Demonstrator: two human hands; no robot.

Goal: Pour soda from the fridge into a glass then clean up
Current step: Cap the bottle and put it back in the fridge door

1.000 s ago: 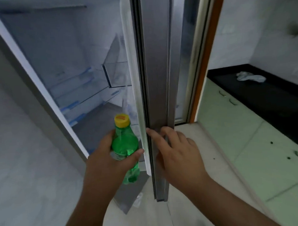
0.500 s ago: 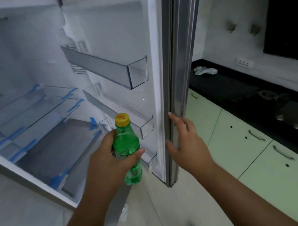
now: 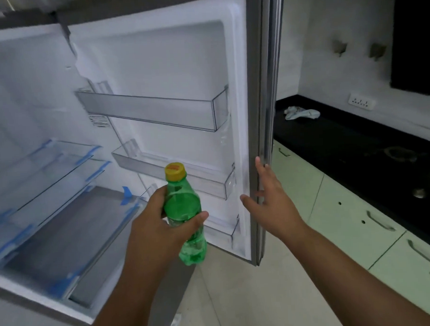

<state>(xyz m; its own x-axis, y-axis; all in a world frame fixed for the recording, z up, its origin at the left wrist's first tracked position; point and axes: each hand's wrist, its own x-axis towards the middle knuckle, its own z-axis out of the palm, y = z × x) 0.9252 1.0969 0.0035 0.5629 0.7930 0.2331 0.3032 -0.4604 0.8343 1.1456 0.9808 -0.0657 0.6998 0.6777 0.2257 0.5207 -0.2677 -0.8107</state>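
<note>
My left hand (image 3: 157, 228) grips a green soda bottle (image 3: 184, 207) with a yellow cap, held upright in front of the open fridge. The fridge door (image 3: 258, 112) stands wide open to the right, its inner side with three clear door bins (image 3: 158, 113) facing me. My right hand (image 3: 271, 200) has straight fingers laid against the door's outer edge, thumb spread toward the inner side. The fridge's inside (image 3: 47, 193) holds bare glass shelves with blue tape on them. No glass is in view.
A black countertop (image 3: 342, 143) runs along the right wall with a crumpled white cloth (image 3: 302, 113) on it and a stove top further right. Pale green cabinet doors (image 3: 352, 221) with handles sit below. A wall socket (image 3: 361, 101) is above the counter.
The fridge door has swung further open to the right, with my right hand on its edge. The view turned left into the fridge. My left hand kept the bottle.
</note>
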